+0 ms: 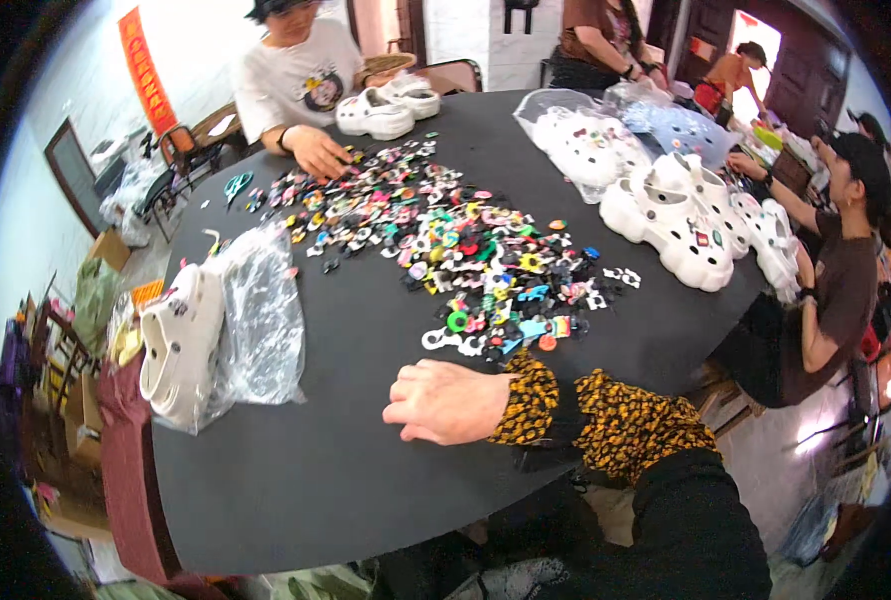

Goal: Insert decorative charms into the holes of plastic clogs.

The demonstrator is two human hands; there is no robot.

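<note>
Head view shows your right hand (448, 402) flat on the black table (346, 470), maybe empty, fingers loosely together, near the colourful charms (466, 240).

Four people seated around one black table (346, 470), plus one own hand (446, 402) resting on it. About seven white clogs (666, 225) visible, two or three in clear plastic bags (261, 320). Small colourful charms (466, 250) too many to count.

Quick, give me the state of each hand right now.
Left hand: not in view.
Right hand: loosely curled, knuckles up, resting on the black table near the pile of small colourful charms; nothing visibly held.
</note>
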